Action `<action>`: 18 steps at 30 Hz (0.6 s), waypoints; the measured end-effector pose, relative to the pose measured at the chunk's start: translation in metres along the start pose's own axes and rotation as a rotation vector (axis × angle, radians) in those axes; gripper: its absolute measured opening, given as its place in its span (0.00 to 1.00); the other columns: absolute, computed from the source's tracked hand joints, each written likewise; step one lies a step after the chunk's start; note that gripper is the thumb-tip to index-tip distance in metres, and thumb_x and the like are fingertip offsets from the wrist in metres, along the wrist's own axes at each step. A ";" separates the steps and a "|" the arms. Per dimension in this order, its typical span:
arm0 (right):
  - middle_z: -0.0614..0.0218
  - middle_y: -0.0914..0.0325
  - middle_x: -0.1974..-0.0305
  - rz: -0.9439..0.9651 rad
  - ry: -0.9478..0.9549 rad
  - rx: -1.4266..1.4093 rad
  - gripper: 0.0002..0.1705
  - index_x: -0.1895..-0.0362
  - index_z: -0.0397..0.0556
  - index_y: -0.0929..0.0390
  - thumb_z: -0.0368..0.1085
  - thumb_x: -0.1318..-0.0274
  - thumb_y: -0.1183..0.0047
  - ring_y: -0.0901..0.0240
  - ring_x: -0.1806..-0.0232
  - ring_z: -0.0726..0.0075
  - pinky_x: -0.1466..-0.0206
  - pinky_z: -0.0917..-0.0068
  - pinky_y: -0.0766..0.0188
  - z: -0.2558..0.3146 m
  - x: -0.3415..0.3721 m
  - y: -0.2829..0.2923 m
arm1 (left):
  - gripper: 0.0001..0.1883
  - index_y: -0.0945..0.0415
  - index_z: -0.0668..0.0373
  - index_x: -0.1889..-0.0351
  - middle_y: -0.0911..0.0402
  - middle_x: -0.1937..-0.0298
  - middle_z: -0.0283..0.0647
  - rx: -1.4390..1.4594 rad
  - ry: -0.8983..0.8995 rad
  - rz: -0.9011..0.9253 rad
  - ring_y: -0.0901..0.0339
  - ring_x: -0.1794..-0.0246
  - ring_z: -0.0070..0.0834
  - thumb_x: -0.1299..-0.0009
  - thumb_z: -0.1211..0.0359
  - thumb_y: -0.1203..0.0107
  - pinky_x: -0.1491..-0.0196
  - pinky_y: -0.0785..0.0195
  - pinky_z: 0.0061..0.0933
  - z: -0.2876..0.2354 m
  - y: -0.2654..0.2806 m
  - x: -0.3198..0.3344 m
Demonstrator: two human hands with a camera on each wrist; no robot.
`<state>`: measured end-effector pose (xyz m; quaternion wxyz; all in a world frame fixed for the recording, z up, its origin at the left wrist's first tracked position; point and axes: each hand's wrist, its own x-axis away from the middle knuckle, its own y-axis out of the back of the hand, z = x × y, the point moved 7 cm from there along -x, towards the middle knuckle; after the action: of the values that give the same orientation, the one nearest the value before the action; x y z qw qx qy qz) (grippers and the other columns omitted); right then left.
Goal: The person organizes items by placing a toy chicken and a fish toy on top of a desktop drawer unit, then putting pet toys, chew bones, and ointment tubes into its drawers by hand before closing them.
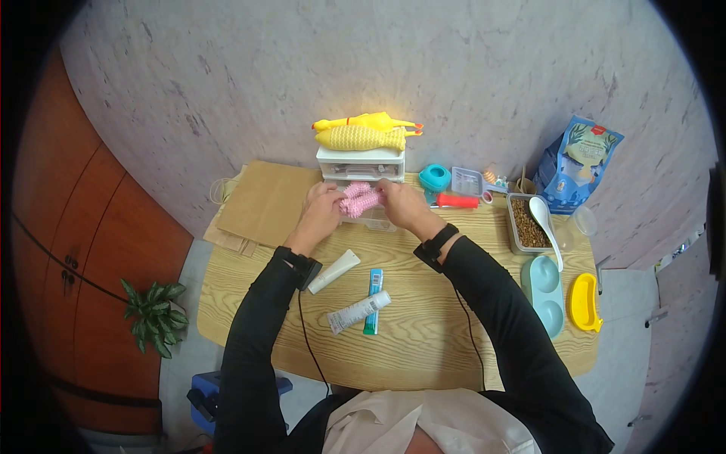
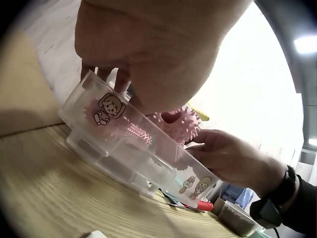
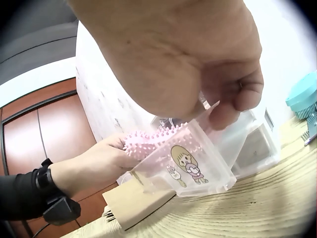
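A clear plastic drawer [image 2: 119, 144] with cartoon figures on its front stands out from the small white drawer cabinet [image 1: 361, 157]. Pink spiky rubber toys [image 1: 361, 203] lie in it and rise above its rim. At the left end, my left hand [image 1: 321, 214] grips the drawer, its fingers bent over the edge in the left wrist view. Opposite, my right hand [image 1: 408, 207] has its fingers curled at the drawer's right corner, as the right wrist view shows, close beside the toys. The palms and the drawer wall hide parts of the fingertips.
A yellow rubber chicken [image 1: 374, 121] and a yellow knitted-looking toy [image 1: 359, 138] lie on the cabinet. Brown paper bags [image 1: 268, 200] are at left. Nearer me lie several tubes [image 1: 333, 272]. To the right stand a kibble box [image 1: 527, 227] with a white spoon [image 1: 543, 219] and a blue bag [image 1: 578, 163].
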<state>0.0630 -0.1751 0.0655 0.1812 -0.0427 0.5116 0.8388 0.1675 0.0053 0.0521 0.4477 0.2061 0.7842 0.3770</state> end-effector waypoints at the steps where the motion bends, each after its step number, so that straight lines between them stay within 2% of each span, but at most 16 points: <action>1: 0.46 0.12 0.58 -0.014 0.004 0.001 0.13 0.49 0.50 0.18 0.34 0.35 0.45 0.14 0.55 0.37 0.53 0.45 0.19 0.002 0.001 0.001 | 0.13 0.12 0.60 0.50 0.14 0.46 0.48 -0.083 -0.122 -0.092 0.18 0.47 0.53 0.28 0.72 0.44 0.41 0.25 0.47 -0.013 0.009 0.003; 5: 0.47 0.12 0.59 -0.047 -0.045 0.040 0.13 0.49 0.50 0.18 0.34 0.35 0.45 0.14 0.55 0.37 0.52 0.45 0.19 0.002 0.001 -0.001 | 0.15 0.13 0.60 0.47 0.14 0.47 0.48 -0.013 -0.081 -0.072 0.19 0.45 0.51 0.28 0.69 0.43 0.38 0.28 0.46 -0.029 0.021 0.007; 7: 0.45 0.13 0.57 -0.054 -0.044 0.048 0.13 0.49 0.49 0.18 0.32 0.38 0.45 0.14 0.55 0.37 0.52 0.45 0.19 -0.005 0.000 -0.010 | 0.17 0.14 0.60 0.45 0.14 0.47 0.49 0.396 0.160 0.104 0.20 0.44 0.49 0.29 0.65 0.40 0.38 0.28 0.46 -0.022 0.014 0.010; 8: 0.45 0.13 0.57 -0.051 -0.042 0.047 0.13 0.49 0.49 0.18 0.32 0.38 0.45 0.14 0.55 0.37 0.52 0.45 0.19 -0.009 0.000 -0.014 | 0.17 0.14 0.60 0.45 0.14 0.47 0.49 0.395 0.163 0.104 0.20 0.44 0.49 0.29 0.65 0.40 0.38 0.28 0.46 -0.026 0.018 0.009; 10: 0.45 0.17 0.53 -0.283 0.030 -0.105 0.14 0.49 0.48 0.18 0.30 0.40 0.43 0.16 0.54 0.37 0.51 0.46 0.19 -0.007 0.006 0.001 | 0.19 0.14 0.62 0.46 0.14 0.47 0.50 0.263 0.160 0.158 0.19 0.44 0.49 0.32 0.63 0.36 0.40 0.27 0.46 -0.037 0.020 0.008; 14: 0.48 0.22 0.50 -0.260 0.053 -0.149 0.13 0.51 0.45 0.18 0.30 0.42 0.40 0.19 0.55 0.35 0.51 0.47 0.20 0.001 0.021 -0.001 | 0.19 0.13 0.60 0.47 0.14 0.50 0.50 0.186 0.199 0.233 0.19 0.45 0.48 0.34 0.63 0.33 0.40 0.27 0.46 -0.039 0.016 -0.004; 16: 0.47 0.25 0.46 -0.273 0.112 -0.154 0.15 0.50 0.45 0.19 0.32 0.42 0.39 0.19 0.57 0.36 0.50 0.50 0.20 -0.001 0.024 -0.003 | 0.16 0.11 0.57 0.50 0.13 0.54 0.50 0.253 0.256 0.259 0.19 0.47 0.49 0.36 0.65 0.33 0.43 0.26 0.46 -0.039 0.011 -0.011; 18: 0.47 0.25 0.46 -0.246 0.103 -0.180 0.16 0.50 0.44 0.20 0.32 0.42 0.40 0.19 0.54 0.35 0.49 0.48 0.19 -0.001 0.028 -0.003 | 0.16 0.11 0.56 0.50 0.13 0.55 0.50 0.148 0.193 0.194 0.19 0.48 0.49 0.36 0.65 0.33 0.45 0.25 0.46 -0.040 0.004 -0.011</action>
<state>0.0378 -0.1681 0.0554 0.2515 -0.1643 0.4341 0.8493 0.1387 -0.0154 0.0741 0.3154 0.2762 0.8255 0.3778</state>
